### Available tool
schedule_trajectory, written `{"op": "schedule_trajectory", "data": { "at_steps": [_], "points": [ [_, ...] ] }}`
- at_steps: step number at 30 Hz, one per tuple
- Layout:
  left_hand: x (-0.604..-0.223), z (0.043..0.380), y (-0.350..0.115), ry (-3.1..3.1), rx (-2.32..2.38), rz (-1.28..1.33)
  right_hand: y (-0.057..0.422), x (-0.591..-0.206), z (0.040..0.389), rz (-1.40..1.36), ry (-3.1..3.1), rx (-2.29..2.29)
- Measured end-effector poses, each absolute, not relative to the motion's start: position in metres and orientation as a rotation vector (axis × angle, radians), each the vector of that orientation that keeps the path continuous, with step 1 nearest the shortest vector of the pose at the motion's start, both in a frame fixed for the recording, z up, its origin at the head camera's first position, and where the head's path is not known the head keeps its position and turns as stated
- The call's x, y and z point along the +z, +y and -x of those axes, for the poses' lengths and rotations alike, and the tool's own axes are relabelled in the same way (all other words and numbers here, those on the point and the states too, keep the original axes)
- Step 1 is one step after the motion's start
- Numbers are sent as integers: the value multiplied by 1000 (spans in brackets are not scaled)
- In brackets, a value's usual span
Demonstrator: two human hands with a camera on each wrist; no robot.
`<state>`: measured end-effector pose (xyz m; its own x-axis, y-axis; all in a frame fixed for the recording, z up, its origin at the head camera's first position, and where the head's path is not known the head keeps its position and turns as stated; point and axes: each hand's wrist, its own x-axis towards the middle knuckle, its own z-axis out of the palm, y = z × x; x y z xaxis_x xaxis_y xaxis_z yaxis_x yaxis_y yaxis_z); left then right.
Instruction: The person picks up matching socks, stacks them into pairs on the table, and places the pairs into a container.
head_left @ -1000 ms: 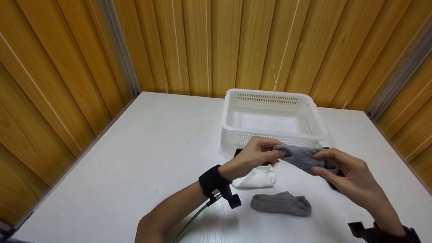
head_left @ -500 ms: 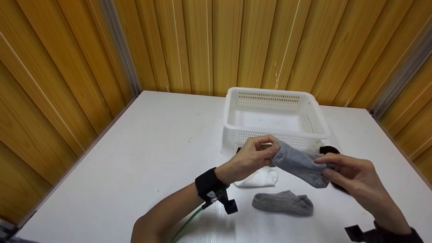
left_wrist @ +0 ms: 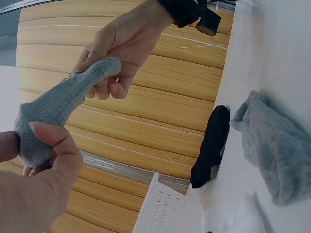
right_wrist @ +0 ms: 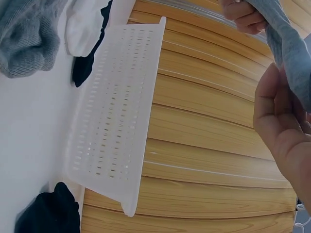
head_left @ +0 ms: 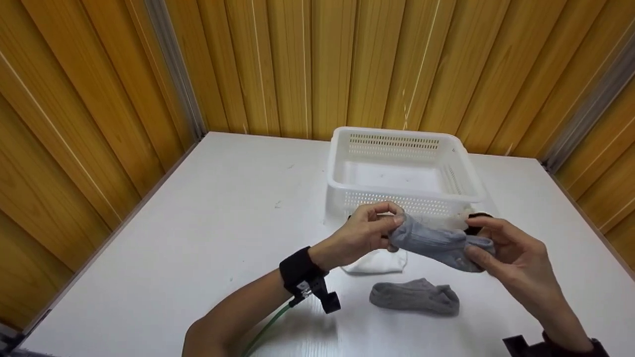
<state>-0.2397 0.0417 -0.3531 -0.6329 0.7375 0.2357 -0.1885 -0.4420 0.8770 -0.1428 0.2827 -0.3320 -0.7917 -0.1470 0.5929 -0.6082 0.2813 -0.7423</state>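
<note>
A blue-grey sock [head_left: 431, 244] is stretched between both hands above the white table. My left hand [head_left: 364, 229] pinches one end of it between thumb and fingers; the left wrist view shows that end of the sock [left_wrist: 36, 128] bunched in the grip. My right hand [head_left: 523, 260] holds the other end, thumb on the near side, its index finger raised off the fabric. Below them a second grey sock [head_left: 414, 297] lies on the table. A white sock [head_left: 379, 263] lies behind the left hand, partly hidden by it.
A white perforated plastic basket [head_left: 407, 189] stands behind the hands, near the wood-panelled wall [head_left: 327, 69]. By its front right corner a black sock [head_left: 478, 218] is partly covered by the right hand. Another dark sock [right_wrist: 85, 68] lies beside the white one.
The folded, bunched sock has been spread out lengthwise between the hands. My left hand has shifted slightly left, and the right index finger has lifted from the sock.
</note>
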Motion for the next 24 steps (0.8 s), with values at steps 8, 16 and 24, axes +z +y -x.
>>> {"op": "schedule_trajectory", "data": {
  "at_steps": [8,16,24],
  "points": [
    [-355,236,42,1405,2056,-816,298,-347,143,-485,-2216,1277],
    [-388,229,31,1402,1967,-606,303,-372,147,-404,-2310,1394],
    [-418,217,17,1516,1852,-377,294,-400,153,-229,-2616,1439]
  ]
}}
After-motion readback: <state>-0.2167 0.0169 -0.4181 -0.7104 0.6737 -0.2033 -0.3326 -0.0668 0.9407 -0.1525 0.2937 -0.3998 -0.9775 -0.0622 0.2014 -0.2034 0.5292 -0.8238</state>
